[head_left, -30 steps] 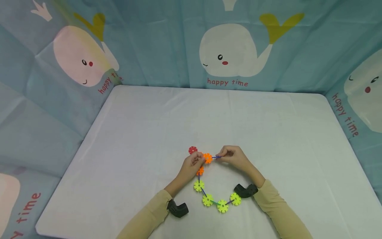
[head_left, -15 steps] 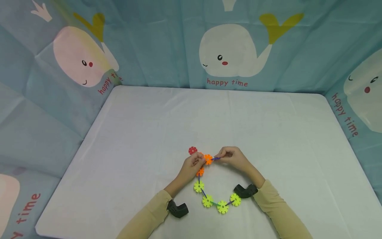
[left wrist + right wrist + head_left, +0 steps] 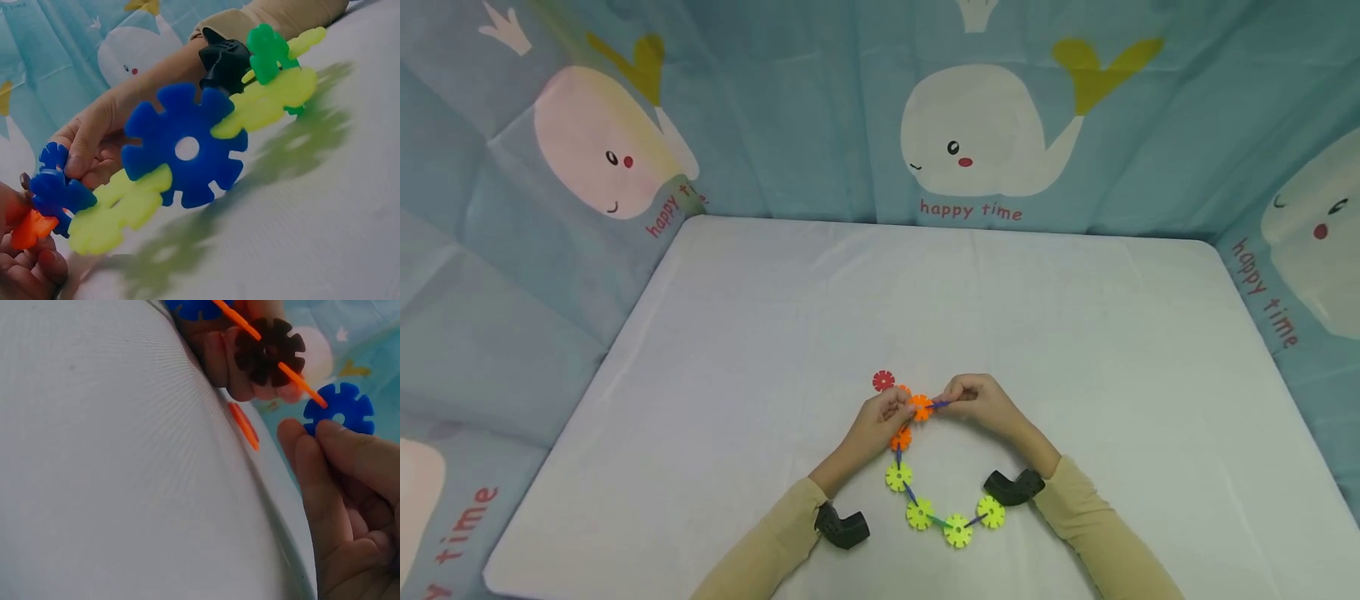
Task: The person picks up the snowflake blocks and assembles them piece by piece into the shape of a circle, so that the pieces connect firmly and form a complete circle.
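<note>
A chain of interlocking notched plastic discs curves in front of me, with yellow discs (image 3: pixel 919 514) and orange discs (image 3: pixel 921 407) facing up in the head view. My left hand (image 3: pixel 880 421) grips the chain among the orange discs; in the right wrist view its fingers are behind a dark brown disc (image 3: pixel 270 351). My right hand (image 3: pixel 981 404) pinches a blue disc (image 3: pixel 340 409) between thumb and fingers. That blue disc meets the edge of an orange disc beside my left fingertips. Large in the left wrist view, another blue disc (image 3: pixel 181 119) joins two yellow discs.
A red disc (image 3: pixel 883 381) lies just beyond my left hand; its link to the chain is hidden. The chain's other end, with a green disc (image 3: pixel 269 53), is near my right wrist. Black wrist mounts (image 3: pixel 842 527) stick out over the white table (image 3: pixel 737 333). Patterned cloth surrounds it.
My right hand has moved slightly left and nearer, bringing the blue disc from apart to against the orange disc. My left hand keeps its grip. The whole view has shifted a little.
</note>
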{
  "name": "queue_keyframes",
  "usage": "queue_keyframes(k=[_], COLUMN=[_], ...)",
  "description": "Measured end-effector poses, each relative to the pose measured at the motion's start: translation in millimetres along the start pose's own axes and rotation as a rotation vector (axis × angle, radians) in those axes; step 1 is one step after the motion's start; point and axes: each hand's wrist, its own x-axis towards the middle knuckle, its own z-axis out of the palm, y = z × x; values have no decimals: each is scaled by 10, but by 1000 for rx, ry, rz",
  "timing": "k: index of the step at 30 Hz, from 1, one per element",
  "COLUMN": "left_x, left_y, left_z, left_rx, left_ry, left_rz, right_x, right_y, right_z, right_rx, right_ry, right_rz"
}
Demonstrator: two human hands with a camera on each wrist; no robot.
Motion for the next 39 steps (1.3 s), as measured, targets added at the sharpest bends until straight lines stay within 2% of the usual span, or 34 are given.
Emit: queue_keyframes(k=[5, 9, 11, 15, 18, 20, 22, 25, 29, 31, 34, 39], left_x=[-2, -24, -53, -122, -144, -142, -127, -96, -71, -71, -69, -59], left_y=[16, 38, 37, 8, -20, -25, -36, -58, -82, -75, -59, -47], left_z=[21, 10, -32, -166, -242, -276, -292, -302, -294, -290, -281, -269], left_rx=[29, 48, 37, 12, 0, -12, -24, -41, -43, -35, -12, 22], left_ry=[18, 13, 18, 34, 29, 23, 23, 12, 4, 12, 25, 67], left_rz=[35, 11, -20, -78, -97, -97, -97, -86, -70, -58, -53, -62], right_x=[12, 31, 50, 106, 133, 144, 152, 146, 148, 162, 181, 188], right_y=[-3, 42, 83, 112, 60, 12, -21, -29, 8, 21, -10, -144], right_z=[17, 33, 49, 101, 144, 170, 191, 198, 187, 185, 183, 146], right_rx=[26, 2, -96, -442, -659, -753, -804, -818, -768, -761, -752, -713], right_ry=[-41, -70, -60, -87, -184, -252, -294, -251, -163, -158, -167, -176], right_rz=[-24, -29, -40, -56, -62, -51, -45, -54, -131, -136, -62, 152])
